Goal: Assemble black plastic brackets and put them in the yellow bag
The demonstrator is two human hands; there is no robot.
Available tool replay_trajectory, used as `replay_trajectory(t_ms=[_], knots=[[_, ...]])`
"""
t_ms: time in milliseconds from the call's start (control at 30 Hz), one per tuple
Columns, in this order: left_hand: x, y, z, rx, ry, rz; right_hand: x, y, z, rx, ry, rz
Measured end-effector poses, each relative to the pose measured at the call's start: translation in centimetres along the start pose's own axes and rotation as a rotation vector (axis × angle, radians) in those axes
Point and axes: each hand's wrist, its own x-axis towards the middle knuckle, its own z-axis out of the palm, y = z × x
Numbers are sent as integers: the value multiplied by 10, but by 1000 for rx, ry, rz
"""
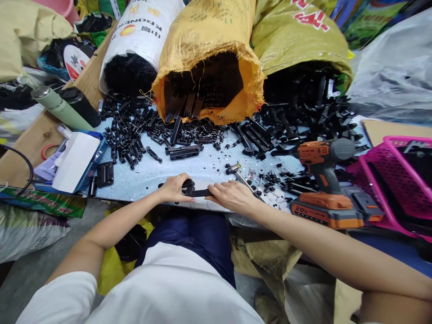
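Both hands hold one black plastic part (pixel 199 193) low over the near edge of the bench. My left hand (pixel 176 187) is closed round its thicker, clip-like end. The flat, strap-like end is gripped by my right hand (pixel 232 196), fingers bent over it. A hammer (pixel 243 179) lies just beyond my right hand, its handle partly hidden behind the wrist. Small black pieces and metal pins (pixel 266 181) are scattered to the right of it. Farther back lie long black parts (pixel 185 152) and a pile of small black links (pixel 130 135).
An orange cordless drill (pixel 324 180) stands at right beside a pink basket (pixel 388 180). Open sacks, white (pixel 141 31), orange (pixel 209 27) and olive (pixel 300 36), spill black parts along the back. A green bottle (pixel 62 108) and a box with paper (pixel 76 162) are at left.
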Motion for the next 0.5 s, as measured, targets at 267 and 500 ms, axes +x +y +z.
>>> replay_trajectory(t_ms=[267,500], knots=[[56,-1,-29,191,-351,125,18,12,53,211,-292,153],[68,55,10,308,69,53,27,18,88,392,-308,200]])
